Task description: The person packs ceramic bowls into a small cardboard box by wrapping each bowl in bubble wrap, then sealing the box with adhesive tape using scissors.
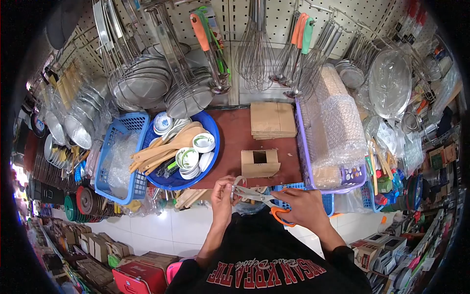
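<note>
In front of my chest, my right hand (pixel 302 208) grips scissors (pixel 254 195) with orange handles, their metal blades pointing left toward my other hand. My left hand (pixel 223 198) pinches a pale, curled strip (pixel 240 180) that looks like tape, close to the blade tips. Just beyond the hands, a small cardboard box (pixel 262 169) with a dark opening in its top stands on the reddish-brown table (pixel 230 147). Behind it lies a stack of flat cardboard pieces (pixel 273 119).
To the left, a blue round basin (pixel 215 134) holds wooden spatulas (pixel 169 146) and small bowls (pixel 187 158). Beside it stands a light blue basket (pixel 128 196) with clear plastic. On the right, a purple basket (pixel 307 166) contains bubble wrap (pixel 338 117). Strainers (pixel 142 83) and whisks (pixel 257 59) hang behind.
</note>
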### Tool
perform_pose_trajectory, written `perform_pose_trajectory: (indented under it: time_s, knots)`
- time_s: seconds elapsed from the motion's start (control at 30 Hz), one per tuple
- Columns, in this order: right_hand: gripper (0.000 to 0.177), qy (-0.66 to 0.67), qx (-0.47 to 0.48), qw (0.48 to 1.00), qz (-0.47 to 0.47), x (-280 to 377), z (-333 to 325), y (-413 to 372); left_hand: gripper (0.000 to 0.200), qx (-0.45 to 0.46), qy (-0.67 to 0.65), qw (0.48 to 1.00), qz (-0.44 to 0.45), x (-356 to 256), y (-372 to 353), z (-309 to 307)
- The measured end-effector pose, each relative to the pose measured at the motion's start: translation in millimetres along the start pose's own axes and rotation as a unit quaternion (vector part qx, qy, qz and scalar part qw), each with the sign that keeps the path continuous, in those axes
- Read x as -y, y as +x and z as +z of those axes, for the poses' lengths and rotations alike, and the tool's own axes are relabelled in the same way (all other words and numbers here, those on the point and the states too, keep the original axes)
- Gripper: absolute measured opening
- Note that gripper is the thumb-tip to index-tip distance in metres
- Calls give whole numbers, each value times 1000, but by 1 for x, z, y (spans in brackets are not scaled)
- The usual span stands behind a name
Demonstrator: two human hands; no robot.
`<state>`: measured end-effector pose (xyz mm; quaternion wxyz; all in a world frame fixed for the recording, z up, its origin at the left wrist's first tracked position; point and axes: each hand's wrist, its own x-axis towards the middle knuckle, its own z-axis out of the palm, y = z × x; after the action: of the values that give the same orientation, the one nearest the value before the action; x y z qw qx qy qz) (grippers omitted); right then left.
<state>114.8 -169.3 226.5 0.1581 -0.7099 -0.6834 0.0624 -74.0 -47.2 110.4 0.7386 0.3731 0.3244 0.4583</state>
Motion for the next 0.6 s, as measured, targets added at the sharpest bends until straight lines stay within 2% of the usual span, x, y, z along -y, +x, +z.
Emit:
perform_pose_trajectory:
  time_s: [0.27,0.47,0.6]
  knots:
    - [46,-33,30,997,-57,5,-8,17,9,5,70,997,27,-1,-4,1]
    - [41,-70,80,994,-33,15,-18,26,6,21,101,993,63,0,-3,5]
    - [41,-75,79,993,-44,15,-20,29,7,21,122,990,72,1,-2,8]
